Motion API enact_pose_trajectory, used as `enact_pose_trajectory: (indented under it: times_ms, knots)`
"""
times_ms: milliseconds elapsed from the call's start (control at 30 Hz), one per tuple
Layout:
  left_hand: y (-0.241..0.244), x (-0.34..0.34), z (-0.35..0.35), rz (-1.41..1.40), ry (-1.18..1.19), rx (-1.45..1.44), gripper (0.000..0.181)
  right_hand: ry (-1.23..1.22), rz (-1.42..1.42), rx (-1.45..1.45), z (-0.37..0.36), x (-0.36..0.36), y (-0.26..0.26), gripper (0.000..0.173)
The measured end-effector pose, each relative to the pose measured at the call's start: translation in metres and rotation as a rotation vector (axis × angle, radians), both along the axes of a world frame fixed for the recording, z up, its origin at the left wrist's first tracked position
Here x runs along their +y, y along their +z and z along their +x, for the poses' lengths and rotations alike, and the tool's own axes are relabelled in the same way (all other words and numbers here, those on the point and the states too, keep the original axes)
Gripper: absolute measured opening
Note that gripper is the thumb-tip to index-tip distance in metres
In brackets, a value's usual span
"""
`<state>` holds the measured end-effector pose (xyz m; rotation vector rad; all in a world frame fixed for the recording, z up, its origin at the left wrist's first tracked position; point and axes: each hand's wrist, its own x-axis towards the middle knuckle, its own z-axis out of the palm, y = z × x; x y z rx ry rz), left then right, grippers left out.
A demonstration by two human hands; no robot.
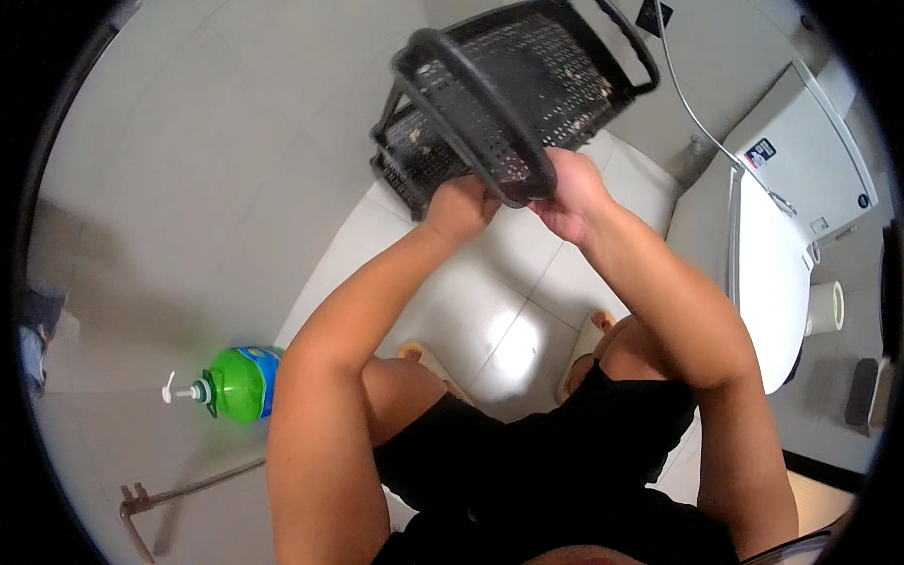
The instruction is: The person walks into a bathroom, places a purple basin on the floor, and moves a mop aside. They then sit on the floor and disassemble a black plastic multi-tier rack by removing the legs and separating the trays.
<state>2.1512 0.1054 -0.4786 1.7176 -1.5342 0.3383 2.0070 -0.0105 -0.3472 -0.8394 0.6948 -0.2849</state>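
A black perforated plastic basket (pixel 544 85) is tilted in front of me at the top of the view, with handles at its ends and small pale bits stuck to its mesh. My left hand (pixel 462 208) grips its near edge, the fingers partly hidden by the frame. Just to the right, my right hand (pixel 575 194) holds the near end beside the thick rim, its fingertips partly behind the plastic. Below both hands lies the white tiled floor (pixel 508 261).
A white toilet (pixel 770 282) stands on the right, with a thin hose (pixel 681 99) hanging above it. A green pump bottle (pixel 240 385) is at the left, near a metal bar (pixel 198 486) on the wall. A white paper roll (pixel 825 308) is beyond the toilet.
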Motion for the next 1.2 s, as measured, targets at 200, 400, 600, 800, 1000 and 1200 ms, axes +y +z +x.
enact_pose_trajectory:
  times_ms: [200, 400, 600, 800, 1000, 1200]
  knots:
    - [0.001, 0.004, -0.003, 0.063, -0.015, 0.003, 0.027, -0.03, 0.026, -0.066, -0.004, -0.002, -0.007, 0.019]
    - [0.024, 0.015, 0.001, -0.426, 0.177, -0.066, 0.054, 0.235, 0.056, -0.242, -0.03, -0.086, -0.005, 0.015]
    - [0.082, 0.017, 0.0, -0.339, 0.282, -0.021, 0.048, 0.397, 0.048, 0.017, -0.05, -0.131, -0.016, 0.021]
    - [0.127, 0.006, -0.034, 0.169, 0.152, 0.231, 0.034, 0.174, -0.232, -0.015, -0.075, -0.223, -0.03, 0.035]
    - [0.127, 0.008, -0.045, 0.37, 0.275, 0.187, 0.041, -0.641, -1.604, -0.078, -0.076, -0.153, 0.042, 0.041]
    - [0.1, -0.013, -0.053, 0.387, 0.204, 0.11, 0.038, -0.07, -2.447, 0.442, -0.064, -0.038, 0.029, 0.076]
